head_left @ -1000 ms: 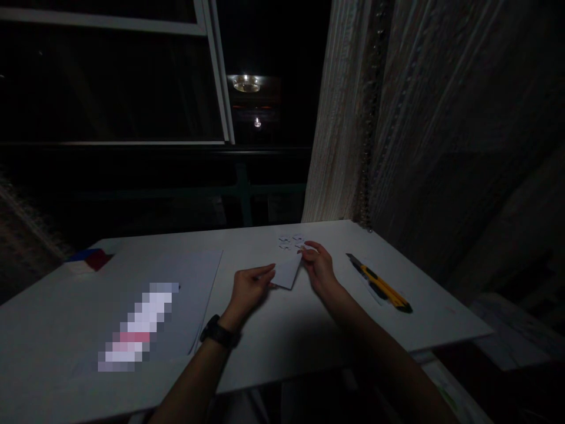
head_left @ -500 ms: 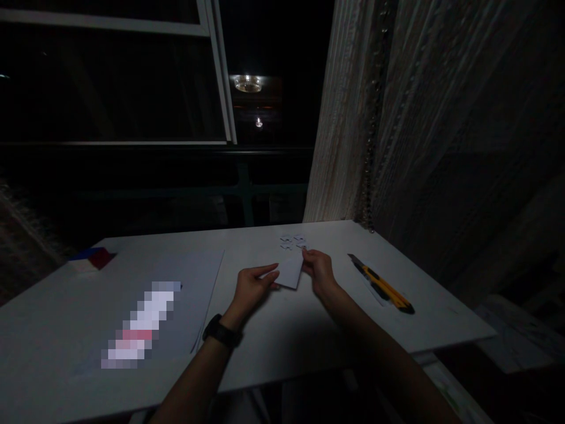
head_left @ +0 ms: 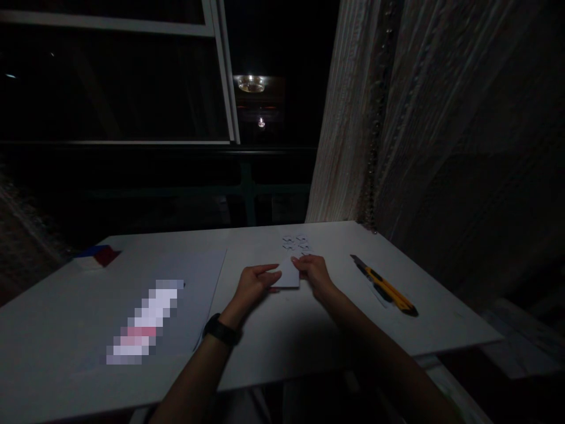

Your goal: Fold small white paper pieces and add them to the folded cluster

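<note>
A small white piece of paper (head_left: pixel 288 275) lies between my two hands, low over the white table (head_left: pixel 273 347). My left hand (head_left: pixel 255 285), with a dark watch on its wrist, pinches the paper's left edge. At the paper's right top corner my right hand (head_left: pixel 314 272) grips it with closed fingers. Just beyond my hands lie several small cut paper shapes (head_left: pixel 295 243) in a cluster on the table.
A yellow and black utility knife (head_left: pixel 385 285) lies to the right on the table. A large white sheet (head_left: pixel 194 282) with a blurred patch covers the left side. A red and blue object (head_left: pixel 97 255) sits at the far left corner. A curtain (head_left: pixel 397 118) hangs at the right, a dark window behind.
My right hand has drawn left and nearer, closing over the paper's corner. The paper has dropped lower and flatter towards the table. My left hand has kept its hold.
</note>
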The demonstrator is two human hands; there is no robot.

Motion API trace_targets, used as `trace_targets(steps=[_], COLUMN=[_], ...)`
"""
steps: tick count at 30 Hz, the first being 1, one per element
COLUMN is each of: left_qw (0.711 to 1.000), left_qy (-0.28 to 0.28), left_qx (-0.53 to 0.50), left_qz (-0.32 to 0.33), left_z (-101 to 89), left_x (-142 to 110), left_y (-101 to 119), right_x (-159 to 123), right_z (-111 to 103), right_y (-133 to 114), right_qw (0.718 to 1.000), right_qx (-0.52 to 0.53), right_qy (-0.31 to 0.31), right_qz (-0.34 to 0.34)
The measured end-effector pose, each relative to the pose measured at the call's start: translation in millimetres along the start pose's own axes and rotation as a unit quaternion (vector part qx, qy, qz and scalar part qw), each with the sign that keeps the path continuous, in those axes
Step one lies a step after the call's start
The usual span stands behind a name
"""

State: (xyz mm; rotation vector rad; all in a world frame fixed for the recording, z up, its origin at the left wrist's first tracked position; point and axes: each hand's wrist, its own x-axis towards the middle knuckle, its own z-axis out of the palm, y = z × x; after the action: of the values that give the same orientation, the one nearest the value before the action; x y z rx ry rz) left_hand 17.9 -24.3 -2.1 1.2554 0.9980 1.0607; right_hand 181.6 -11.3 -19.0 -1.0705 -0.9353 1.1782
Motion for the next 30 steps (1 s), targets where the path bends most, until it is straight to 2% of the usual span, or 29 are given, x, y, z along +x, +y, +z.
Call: trace_targets(steps=[3, 5, 8, 10, 13, 16, 20, 25, 30], left_qw=[0.998, 0.997, 1.0, 1.0, 0.997, 0.998, 0.995, 0.987, 0.984], left_qy=[-0.026, -0.02, 0.002, -0.014, -0.055, -0.027, 0.033, 0.047, 0.058], left_qx=[0.066, 0.075, 0.015, -0.023, -0.048, -0.056, -0.089, -0.154, -0.168], left_qz=[-0.002, 0.007, 0.008, -0.003, -0.015, -0.013, 0.001, -0.024, -0.022], left_z=[-2.6, -5.6, -9.6, -10.9, -10.9, -10.6, -11.1, -11.9, -10.5], left_x=[-0.1, 2.0, 5.4, 5.9, 4.7, 5.0, 8.5, 9.7, 7.7], left_y=[0.0, -1.8, -5.1, -6.8, -9.2, -12.1, -13.8, -9.2, -4.3], right_x=[-1.2, -2.6, -4.2, -5.2, -8.3, -12.8, -15.7, -14.8, -13.0], right_z=[0.9, 2.1, 3.2, 3.1, 3.6, 5.5, 6.8, 4.6, 1.8], right_y=[-0.1, -0.7, -0.8, -0.3, 0.1, -1.0, -1.8, 2.2, -0.6], right_qw=[0.996, 0.992, 0.989, 0.986, 0.975, 0.959, 0.956, 0.96, 0.959], right_qx=[-0.08, -0.107, -0.119, -0.13, -0.147, -0.163, -0.157, -0.104, -0.085], right_qy=[-0.047, -0.072, -0.089, -0.103, -0.17, -0.233, -0.246, -0.256, -0.265], right_qz=[-0.011, -0.016, -0.012, -0.007, 0.001, 0.001, 0.0, 0.034, 0.05])
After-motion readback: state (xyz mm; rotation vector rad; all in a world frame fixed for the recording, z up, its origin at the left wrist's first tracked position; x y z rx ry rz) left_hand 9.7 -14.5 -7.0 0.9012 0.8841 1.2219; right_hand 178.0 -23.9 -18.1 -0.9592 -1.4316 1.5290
